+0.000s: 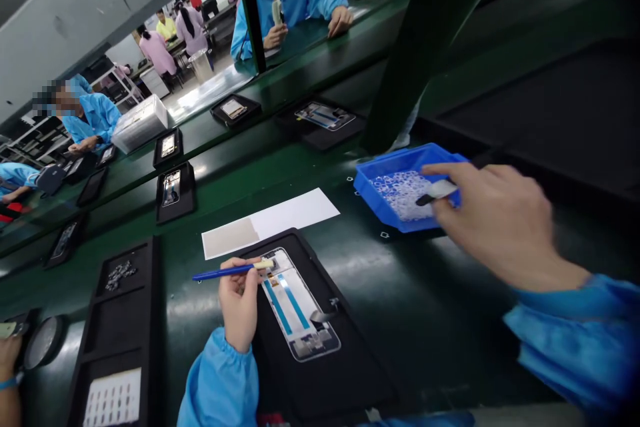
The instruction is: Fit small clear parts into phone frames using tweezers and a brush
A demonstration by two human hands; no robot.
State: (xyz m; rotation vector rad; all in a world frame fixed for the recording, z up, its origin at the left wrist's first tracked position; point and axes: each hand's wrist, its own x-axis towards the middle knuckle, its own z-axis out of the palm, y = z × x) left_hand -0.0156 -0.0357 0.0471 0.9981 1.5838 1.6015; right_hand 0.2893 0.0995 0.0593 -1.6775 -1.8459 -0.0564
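The left hand point(240, 303) comes up from the near edge in a blue elastic-cuffed sleeve point(217, 383), wrist straight, knuckles toward the camera; its fingers are curled tight around a thin blue stick point(227, 272), which lies nearly level with its pale flat tip touching the top end of the phone point(300, 310); the phone is an open, rounded rectangular shell, glossy, with two blue strips down its middle and grey metal at its lower end; it lies in a matte black tray point(350, 373) on the dark green bench point(425, 300), straight in front of the person; the right hand point(500, 220) reaches forward and to the right, back upward, a little blurred; thumb and forefinger pinch a small tool point(435, 192), white in the body with a dark pointed end, the other fingers folded under; the tool's point hangs over a heap of small clear parts point(400, 190) in a shallow blue plastic bin point(373, 203), though I cannot tell whether it touches them; a white paper point(295, 210) lies flat just beyond the tray; to the left stands a long black rack point(120, 327) holding small metal bits point(120, 275) in its top compartment.
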